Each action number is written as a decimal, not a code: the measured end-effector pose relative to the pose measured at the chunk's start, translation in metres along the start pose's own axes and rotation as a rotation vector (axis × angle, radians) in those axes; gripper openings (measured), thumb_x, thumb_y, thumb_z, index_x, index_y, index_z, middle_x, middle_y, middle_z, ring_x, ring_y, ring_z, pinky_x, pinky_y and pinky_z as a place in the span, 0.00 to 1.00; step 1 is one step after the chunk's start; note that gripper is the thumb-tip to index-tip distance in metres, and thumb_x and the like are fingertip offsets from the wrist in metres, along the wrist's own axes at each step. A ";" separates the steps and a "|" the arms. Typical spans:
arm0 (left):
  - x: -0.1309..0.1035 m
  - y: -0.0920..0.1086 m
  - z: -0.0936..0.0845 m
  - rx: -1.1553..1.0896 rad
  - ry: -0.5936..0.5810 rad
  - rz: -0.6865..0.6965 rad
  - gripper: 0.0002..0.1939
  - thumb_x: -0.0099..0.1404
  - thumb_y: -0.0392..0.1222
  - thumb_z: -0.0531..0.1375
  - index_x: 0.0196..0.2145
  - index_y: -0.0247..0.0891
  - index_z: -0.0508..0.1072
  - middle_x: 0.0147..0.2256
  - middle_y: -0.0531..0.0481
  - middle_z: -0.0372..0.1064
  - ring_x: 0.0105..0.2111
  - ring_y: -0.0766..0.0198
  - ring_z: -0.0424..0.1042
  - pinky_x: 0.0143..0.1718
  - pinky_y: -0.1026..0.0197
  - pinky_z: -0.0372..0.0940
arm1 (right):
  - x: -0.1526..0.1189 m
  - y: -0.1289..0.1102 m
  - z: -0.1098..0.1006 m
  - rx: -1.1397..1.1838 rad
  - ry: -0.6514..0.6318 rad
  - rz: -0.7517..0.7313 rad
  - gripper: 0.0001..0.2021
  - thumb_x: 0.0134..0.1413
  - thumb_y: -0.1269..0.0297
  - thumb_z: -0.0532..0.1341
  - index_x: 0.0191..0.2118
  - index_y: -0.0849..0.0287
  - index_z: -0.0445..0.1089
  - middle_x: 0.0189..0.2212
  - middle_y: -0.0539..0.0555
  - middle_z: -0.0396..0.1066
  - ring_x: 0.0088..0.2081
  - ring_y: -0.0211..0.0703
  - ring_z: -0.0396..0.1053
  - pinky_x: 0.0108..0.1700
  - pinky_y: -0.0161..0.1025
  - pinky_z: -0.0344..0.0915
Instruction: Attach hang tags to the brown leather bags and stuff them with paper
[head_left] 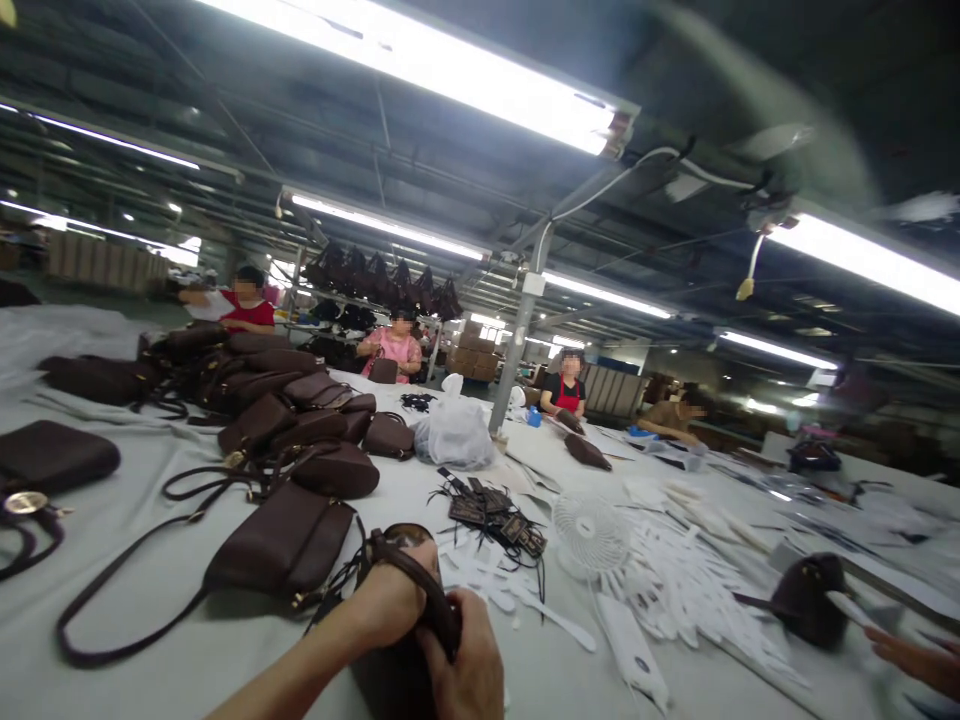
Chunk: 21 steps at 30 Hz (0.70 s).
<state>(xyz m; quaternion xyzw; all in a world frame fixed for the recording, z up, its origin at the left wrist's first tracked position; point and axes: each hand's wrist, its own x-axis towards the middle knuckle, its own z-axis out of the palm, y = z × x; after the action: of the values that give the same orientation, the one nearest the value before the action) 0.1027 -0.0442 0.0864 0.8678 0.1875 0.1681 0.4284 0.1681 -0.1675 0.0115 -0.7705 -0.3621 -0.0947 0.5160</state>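
Observation:
A dark brown handbag (pixel 386 685) stands at the table's near edge, with a thick looped strap over its top. My left hand (pixel 397 600) is closed on the strap near the bag's top, its fingertips partly hidden behind the strap. On the right side of the same strap, my right hand (pixel 469 655) curls with thumb and fingers around it. Just to the left lies another brown bag (pixel 262 545) with a long strap looped on the cloth. Black tags (pixel 491 515) with cords are piled beyond my hands.
Brown bags (pixel 277 395) are heaped at the left. White strips (pixel 697 580) and a small white fan (pixel 592 535) lie to the right. Another person's hand (pixel 911 660) is at the far right, near a dark bag (pixel 810 600). Several people work across the table.

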 end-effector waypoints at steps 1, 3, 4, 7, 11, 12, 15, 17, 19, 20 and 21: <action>-0.003 0.005 0.003 0.042 0.024 -0.025 0.04 0.60 0.34 0.53 0.27 0.38 0.63 0.23 0.56 0.59 0.23 0.68 0.57 0.24 0.66 0.51 | 0.001 -0.001 0.001 0.011 -0.028 -0.012 0.11 0.46 0.64 0.62 0.39 0.53 0.67 0.34 0.51 0.72 0.36 0.47 0.70 0.38 0.39 0.65; -0.011 0.014 0.009 0.170 0.077 -0.063 0.04 0.60 0.33 0.52 0.29 0.38 0.65 0.24 0.55 0.61 0.23 0.66 0.58 0.25 0.64 0.51 | 0.002 -0.001 0.003 0.029 -0.040 -0.030 0.07 0.48 0.66 0.60 0.36 0.53 0.67 0.31 0.50 0.72 0.34 0.45 0.70 0.36 0.37 0.64; -0.015 0.017 0.012 0.244 0.103 -0.059 0.06 0.60 0.32 0.51 0.30 0.38 0.66 0.24 0.54 0.63 0.24 0.65 0.60 0.26 0.63 0.53 | 0.003 0.000 0.004 0.035 -0.017 -0.038 0.06 0.49 0.67 0.58 0.36 0.53 0.67 0.31 0.50 0.71 0.33 0.45 0.70 0.36 0.37 0.63; -0.028 0.017 0.019 0.488 0.240 0.058 0.11 0.60 0.28 0.49 0.33 0.38 0.69 0.32 0.49 0.70 0.33 0.59 0.67 0.36 0.59 0.59 | 0.003 0.001 0.006 0.033 0.016 -0.044 0.04 0.52 0.66 0.56 0.34 0.54 0.66 0.29 0.49 0.71 0.31 0.44 0.68 0.35 0.36 0.63; -0.034 0.005 0.019 0.645 0.430 0.216 0.13 0.62 0.27 0.50 0.33 0.39 0.71 0.36 0.47 0.70 0.40 0.56 0.67 0.43 0.55 0.61 | 0.002 -0.006 0.001 0.021 -0.084 -0.002 0.02 0.52 0.63 0.58 0.31 0.54 0.65 0.26 0.49 0.70 0.28 0.43 0.67 0.32 0.35 0.62; -0.034 0.003 0.018 0.663 0.455 0.216 0.12 0.63 0.27 0.50 0.32 0.38 0.71 0.35 0.47 0.70 0.39 0.55 0.67 0.43 0.55 0.62 | 0.001 -0.009 -0.002 0.019 -0.091 0.004 0.03 0.52 0.63 0.58 0.30 0.54 0.65 0.25 0.48 0.70 0.28 0.43 0.67 0.32 0.35 0.62; -0.034 0.003 0.010 0.664 0.450 0.170 0.11 0.65 0.31 0.50 0.32 0.37 0.71 0.35 0.45 0.70 0.39 0.54 0.68 0.41 0.55 0.63 | -0.002 -0.016 -0.011 -0.017 -0.086 0.018 0.05 0.51 0.61 0.59 0.29 0.54 0.64 0.23 0.48 0.68 0.27 0.43 0.66 0.31 0.36 0.61; -0.033 0.005 0.004 0.613 0.405 0.130 0.11 0.65 0.32 0.50 0.34 0.37 0.72 0.36 0.45 0.71 0.38 0.56 0.69 0.41 0.57 0.64 | -0.002 -0.016 -0.018 -0.049 -0.118 0.028 0.07 0.50 0.58 0.59 0.29 0.54 0.64 0.22 0.48 0.67 0.26 0.44 0.65 0.30 0.37 0.60; -0.032 0.010 -0.002 0.527 0.367 0.091 0.11 0.65 0.32 0.51 0.35 0.36 0.73 0.37 0.44 0.72 0.38 0.58 0.70 0.41 0.59 0.64 | -0.001 -0.013 -0.026 -0.061 -0.154 0.034 0.08 0.51 0.56 0.58 0.30 0.54 0.64 0.22 0.49 0.67 0.26 0.45 0.65 0.30 0.38 0.59; -0.032 0.012 -0.005 0.479 0.348 0.080 0.10 0.64 0.32 0.51 0.35 0.36 0.73 0.37 0.44 0.73 0.38 0.59 0.70 0.42 0.60 0.64 | 0.000 -0.011 -0.030 -0.056 -0.172 0.032 0.09 0.51 0.55 0.58 0.30 0.55 0.64 0.23 0.49 0.68 0.27 0.45 0.65 0.31 0.38 0.60; -0.032 0.014 -0.009 0.430 0.321 0.078 0.10 0.63 0.33 0.53 0.35 0.35 0.74 0.37 0.44 0.73 0.38 0.59 0.71 0.43 0.60 0.63 | 0.001 -0.009 -0.035 -0.048 -0.191 0.026 0.09 0.51 0.54 0.58 0.31 0.55 0.64 0.23 0.49 0.68 0.27 0.45 0.65 0.31 0.38 0.60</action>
<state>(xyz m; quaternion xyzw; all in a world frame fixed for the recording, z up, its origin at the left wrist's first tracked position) 0.0739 -0.0612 0.0986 0.9077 0.2510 0.2761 0.1921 0.1709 -0.1958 0.0346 -0.7929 -0.3973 -0.0226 0.4614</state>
